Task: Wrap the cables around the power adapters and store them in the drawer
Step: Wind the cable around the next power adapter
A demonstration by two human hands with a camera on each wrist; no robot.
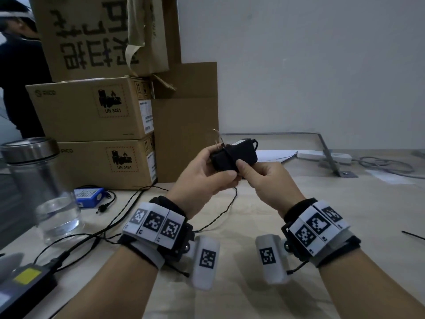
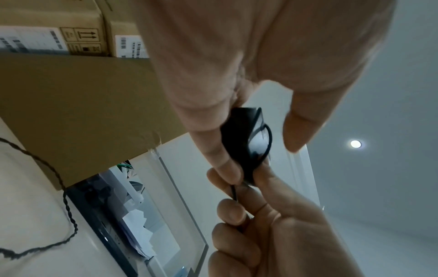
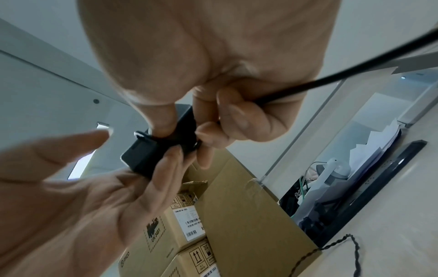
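Note:
A black power adapter [image 1: 234, 155] is held up over the desk between both hands, with a turn of its black cable [image 1: 230, 155] round its body. My left hand [image 1: 218, 172] grips the adapter [image 3: 149, 157] from below and the left, thumb lifted off it. My right hand [image 1: 245, 168] pinches the cable [image 3: 308, 84] against the adapter's near end, fingers curled round it. In the left wrist view the adapter [image 2: 246, 146] sits between the fingers of both hands. A second black adapter with a yellow label [image 1: 25, 284] lies at the desk's near left corner.
Stacked cardboard boxes [image 1: 92, 111] stand at the back left. A glass jar with a steel lid [image 1: 46, 192] and a blue battery pack [image 1: 88, 196] sit on the left. A thin twisted cable [image 1: 220, 215] trails under my hands. A white power strip [image 1: 322, 155] and metal bracket [image 1: 333, 162] lie back right.

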